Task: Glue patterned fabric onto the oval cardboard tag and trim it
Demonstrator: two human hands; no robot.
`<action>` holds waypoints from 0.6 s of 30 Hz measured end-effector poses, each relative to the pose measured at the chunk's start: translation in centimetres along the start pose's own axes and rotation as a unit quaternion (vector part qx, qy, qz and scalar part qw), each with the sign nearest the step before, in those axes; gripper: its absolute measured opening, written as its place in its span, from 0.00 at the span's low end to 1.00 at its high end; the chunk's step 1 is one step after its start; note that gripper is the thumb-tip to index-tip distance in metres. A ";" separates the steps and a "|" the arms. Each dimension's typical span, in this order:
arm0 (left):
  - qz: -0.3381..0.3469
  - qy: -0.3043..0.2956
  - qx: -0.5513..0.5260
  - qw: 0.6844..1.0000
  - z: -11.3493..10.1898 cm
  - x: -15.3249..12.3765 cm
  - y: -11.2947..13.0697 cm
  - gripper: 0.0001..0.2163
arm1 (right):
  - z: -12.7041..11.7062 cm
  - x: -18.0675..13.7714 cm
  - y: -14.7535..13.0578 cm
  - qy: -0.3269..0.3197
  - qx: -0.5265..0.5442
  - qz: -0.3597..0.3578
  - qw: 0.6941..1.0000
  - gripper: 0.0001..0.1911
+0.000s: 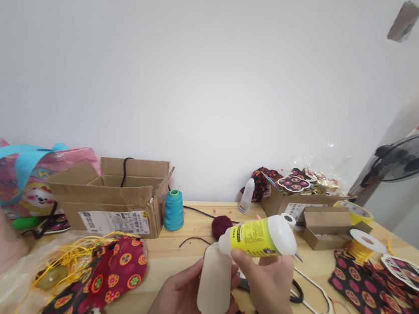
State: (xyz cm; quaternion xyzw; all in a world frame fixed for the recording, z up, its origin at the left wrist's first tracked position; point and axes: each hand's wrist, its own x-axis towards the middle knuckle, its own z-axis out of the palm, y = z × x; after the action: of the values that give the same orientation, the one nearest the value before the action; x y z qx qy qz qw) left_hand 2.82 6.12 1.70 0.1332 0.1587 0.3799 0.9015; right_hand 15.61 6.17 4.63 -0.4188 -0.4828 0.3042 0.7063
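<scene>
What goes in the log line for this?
left hand: holds white shape | right hand: tips glue bottle, nozzle on shape | near: scissors, teal spool

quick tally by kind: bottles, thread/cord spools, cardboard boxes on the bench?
Bottles: 2, the yellow-label bottle in the right hand and a small white bottle
Spools: 2, teal spool, yellow cord spool
Cardboard boxes: 3
Total: 7

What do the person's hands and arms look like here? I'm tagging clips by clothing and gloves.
Both the left hand and the right hand are bare: no gloves show. No rings, watch or bracelet can be seen. The right forearm runs off the bottom edge uncovered, with no sleeve in view. Only the left wrist shows, also without a cuff.
</scene>
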 end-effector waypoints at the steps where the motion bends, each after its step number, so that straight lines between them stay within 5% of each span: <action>1: 0.001 0.000 0.000 1.000 0.0 0.0 0.0 0.13 | 0.0 0.0 -0.1 0.002 -0.004 0.002 1.000 0.13; 18: 0.003 0.000 -0.001 1.000 0.0 0.0 -0.1 0.13 | -0.1 0.0 -0.3 -0.002 -0.054 0.011 0.998 0.11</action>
State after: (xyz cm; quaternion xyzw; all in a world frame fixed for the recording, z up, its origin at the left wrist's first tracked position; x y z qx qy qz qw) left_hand 2.90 6.03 1.63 0.1326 0.1576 0.3824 0.9008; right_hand 15.71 6.01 4.91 -0.4607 -0.4955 0.2863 0.6785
